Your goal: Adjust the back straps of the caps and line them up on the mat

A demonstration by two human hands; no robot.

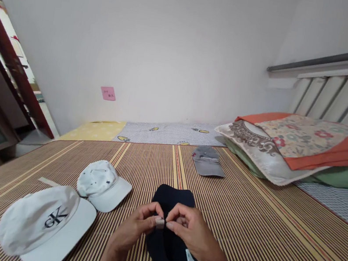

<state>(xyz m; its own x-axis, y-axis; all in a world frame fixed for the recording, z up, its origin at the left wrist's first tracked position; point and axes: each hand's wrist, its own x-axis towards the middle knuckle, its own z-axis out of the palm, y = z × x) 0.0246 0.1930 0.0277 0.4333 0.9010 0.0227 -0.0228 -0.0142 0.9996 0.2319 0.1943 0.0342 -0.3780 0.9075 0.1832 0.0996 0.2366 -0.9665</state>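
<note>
A dark navy cap (169, 254) lies upside down on the striped mat (240, 213), its inside facing up and a small white label showing. Over its middle, my left hand (141, 223) pinches a small pale tab between thumb and forefinger. Close beside it, my right hand (186, 226) has thumb and forefinger pressed together at the dark strap or edge of the cap; exactly what it grips is too small to tell. The two sets of fingertips nearly touch.
On the left lie a white cap with black letters (42, 220) and a smaller white cap (99, 180). A grey cap (207, 160) rests farther back. Pillows (257, 149) with an orange-edged floral cloth (313, 136) are at the right, below a radiator (343, 96). A wall stands behind.
</note>
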